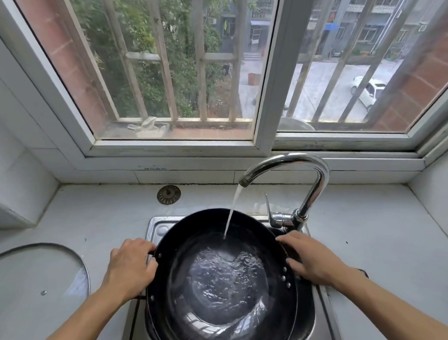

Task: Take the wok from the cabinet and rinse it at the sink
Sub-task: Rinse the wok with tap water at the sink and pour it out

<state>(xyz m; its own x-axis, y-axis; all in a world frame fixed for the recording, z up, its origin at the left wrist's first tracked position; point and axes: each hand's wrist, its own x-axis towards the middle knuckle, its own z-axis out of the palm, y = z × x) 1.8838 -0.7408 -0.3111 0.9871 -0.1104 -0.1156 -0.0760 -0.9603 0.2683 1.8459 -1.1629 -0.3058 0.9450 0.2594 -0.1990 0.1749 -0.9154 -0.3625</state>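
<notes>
Both hands are holding the black wok (222, 278) over the sink (156, 229): left hand (131, 266) fingers gripping one side handle, right hand (309, 258) fingers wrapping the other. Water (232, 210) is pouring in.

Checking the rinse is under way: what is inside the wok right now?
Inside the wok, rippling water pools at the bottom, fed by the faucet stream. The churning surface hides the bottom beneath.

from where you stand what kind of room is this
Most likely a home kitchen: a steel sink set in a white counter under a window, the tap running into a black wok, a glass lid alongside.
</notes>
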